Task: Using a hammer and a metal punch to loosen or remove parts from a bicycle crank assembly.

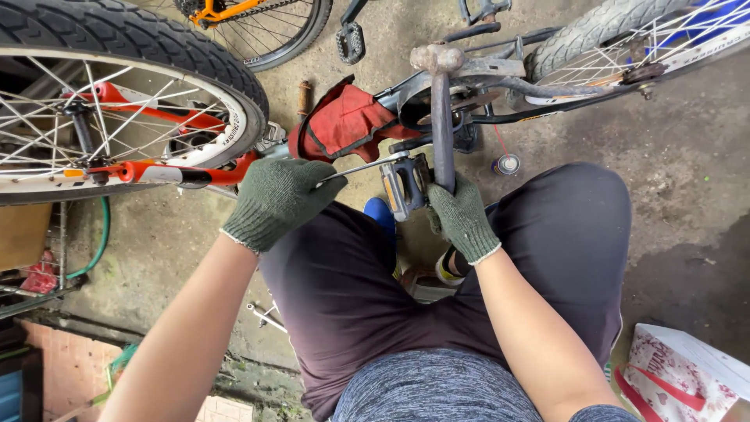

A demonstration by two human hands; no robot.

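Pedal (406, 186) sits at the near end of the rusty crank (442, 129), just above the person's knees, on an upturned black bike frame (500, 82). The left hand (277, 199), in a green knit glove, is fisted around the handle of a thin metal wrench (361, 166) whose far end reaches the pedal's axle. The right hand (461, 219), gloved the same, is wrapped around the lower crank just beside the pedal, fingers pressed together. To do this well, I judge the right hand should brace the crank firmly so it cannot swing, while the left pulls in a smooth arc with the wrench head fully seated on the flats; whether it is seated cannot be told from here. A slip would likely throw the knuckles toward the pedal's edges, so a steady pull beats a jerk. A red rag (344, 121) lies over the frame near the crank, a small spray can (508, 164) stands on the concrete beyond, and an orange bike's wheel (117, 101) is at the left.
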